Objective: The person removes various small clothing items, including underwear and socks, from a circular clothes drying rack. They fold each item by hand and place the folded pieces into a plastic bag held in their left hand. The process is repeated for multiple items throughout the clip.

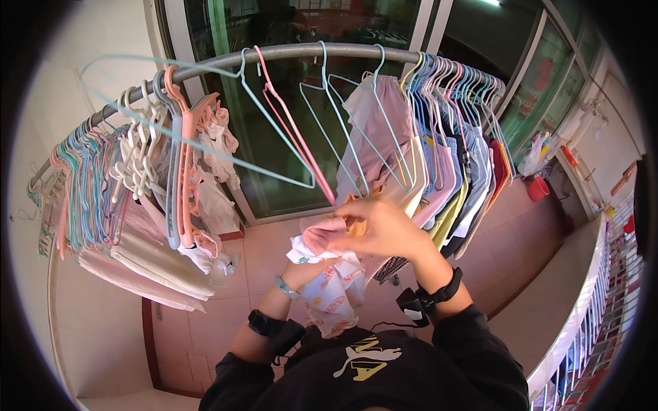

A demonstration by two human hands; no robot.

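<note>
Before my chest, my left hand (314, 271) holds a white printed garment (329, 298) with coloured figures, its lower part hanging down. My right hand (378, 226) is above it, its fingers on a bunched pink cloth (324, 234) at the top of the bundle. Just beyond the fingers is the lower end of a pink wire hanger (293, 128), hooked on the metal rail (298, 50). Bare light-blue wire hangers (336, 123) hang beside it. A pale purple garment (383, 123) hangs behind these. Parts of my left fingers are hidden by the cloth.
Many clothes on hangers (452, 174) crowd the rail's right side. At the left hang packed wire hangers (87, 180), white plastic hangers (139, 154), thick pink hangers (186, 180) and folded towels (159, 267). A glass door stands behind; a railing (576, 318) and a red bucket (538, 190) are at right.
</note>
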